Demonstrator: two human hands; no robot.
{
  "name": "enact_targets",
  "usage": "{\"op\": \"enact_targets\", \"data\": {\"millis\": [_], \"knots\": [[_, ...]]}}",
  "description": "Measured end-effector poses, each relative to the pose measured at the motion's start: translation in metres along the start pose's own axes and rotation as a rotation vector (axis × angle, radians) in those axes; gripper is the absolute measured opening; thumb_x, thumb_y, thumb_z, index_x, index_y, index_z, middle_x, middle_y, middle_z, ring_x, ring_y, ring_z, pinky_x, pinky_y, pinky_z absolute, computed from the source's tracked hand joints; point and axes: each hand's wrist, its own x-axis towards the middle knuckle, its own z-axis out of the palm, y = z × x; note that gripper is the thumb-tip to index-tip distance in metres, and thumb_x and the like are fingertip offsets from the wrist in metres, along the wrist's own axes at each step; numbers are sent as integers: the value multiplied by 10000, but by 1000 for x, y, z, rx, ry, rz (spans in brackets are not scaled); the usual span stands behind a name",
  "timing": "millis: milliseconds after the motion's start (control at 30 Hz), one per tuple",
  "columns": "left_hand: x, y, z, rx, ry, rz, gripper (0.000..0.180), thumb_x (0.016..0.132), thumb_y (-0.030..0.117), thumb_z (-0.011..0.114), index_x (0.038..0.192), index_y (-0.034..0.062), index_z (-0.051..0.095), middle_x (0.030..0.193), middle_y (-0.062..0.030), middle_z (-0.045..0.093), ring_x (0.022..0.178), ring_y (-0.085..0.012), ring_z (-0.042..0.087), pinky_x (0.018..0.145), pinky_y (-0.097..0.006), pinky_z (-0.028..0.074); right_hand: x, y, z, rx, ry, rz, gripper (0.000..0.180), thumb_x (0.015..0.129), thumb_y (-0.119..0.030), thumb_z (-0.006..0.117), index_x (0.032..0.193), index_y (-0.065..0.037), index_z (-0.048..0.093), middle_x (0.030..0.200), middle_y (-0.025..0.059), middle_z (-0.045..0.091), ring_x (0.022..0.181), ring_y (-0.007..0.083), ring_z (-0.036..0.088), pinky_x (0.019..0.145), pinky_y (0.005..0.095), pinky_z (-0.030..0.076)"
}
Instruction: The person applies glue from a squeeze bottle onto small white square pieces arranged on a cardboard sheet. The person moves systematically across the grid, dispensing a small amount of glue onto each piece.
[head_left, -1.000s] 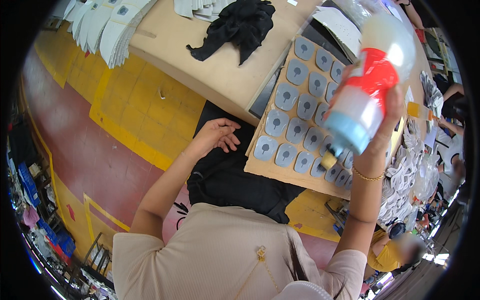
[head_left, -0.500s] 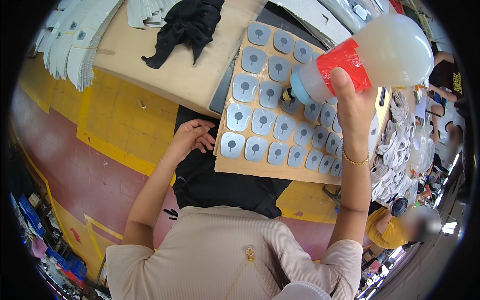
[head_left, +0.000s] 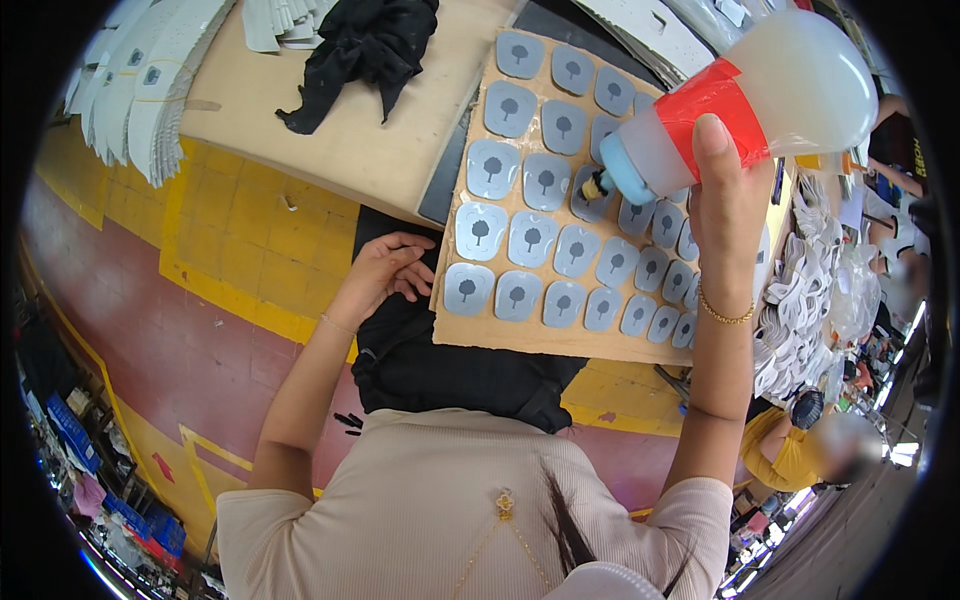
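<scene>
In my right hand (head_left: 728,190) is a translucent squeeze bottle (head_left: 805,95) with red tape round its middle and a light-blue cap (head_left: 625,168). It is tilted, its dark narrow nozzle (head_left: 596,187) pointing down-left over a patch. Rows of grey-blue rounded patches (head_left: 533,238), each with a dark tree shape, lie on a brown cardboard sheet (head_left: 570,337). Some patches at the right are hidden behind the bottle and my hand. My left hand (head_left: 385,268) rests by the sheet's left edge, fingers loosely bent and apart, holding nothing.
A black cloth (head_left: 365,60) lies crumpled on the tan table (head_left: 290,130). Stacks of white cut pieces (head_left: 150,90) stand at the far left. White parts (head_left: 785,310) are heaped at the right, with a person in yellow (head_left: 775,450) close by.
My right hand and the bottle have shifted slightly to the right. The nozzle now hovers over a different spot on the patches. My left hand has hardly moved.
</scene>
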Motion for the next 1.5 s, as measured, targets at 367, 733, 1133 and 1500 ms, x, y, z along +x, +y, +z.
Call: {"op": "enact_targets", "data": {"millis": [367, 733, 1133, 1500], "knots": [[0, 0, -1, -1, 2, 4, 226, 892, 121, 469, 1052, -31, 518, 750, -138, 635, 572, -154, 618, 471, -214, 498, -5, -1, 7, -10, -57, -38, 463, 721, -302, 717, 1020, 8, 549, 888, 83, 611, 787, 142, 583, 694, 265, 478], [3, -3, -2, 14, 16, -18, 229, 890, 123, 468, 1055, -31, 510, 731, -121, 628, 563, -147, 611, 468, -211, 496, 11, -19, -99, 942, -395, 45, 918, 534, -589, 741, 1156, -16, 384, 1052, 132, 524, 983, 259, 537, 828, 359, 488], [-17, 10, 28, -145, 131, 54, 224, 866, 67, 470, 1058, -35, 523, 892, -90, 626, 693, -135, 628, 600, -267, 529, -79, 13, -148, -103, 642, -77, 419, 709, -200, 715, 1033, -14, 525, 972, 91, 577, 866, 167, 560, 803, 300, 450], [-70, 53, 30, 166, -608, -162, 399, 707, 210, 622, 971, -87, 582, 891, -225, 619, 582, -202, 621, 525, -247, 485, -84, 42, -154, -238, 687, 10, 407, 683, -209, 754, 968, -9, 545, 898, 75, 600, 805, 147, 576, 740, 277, 476]]}}
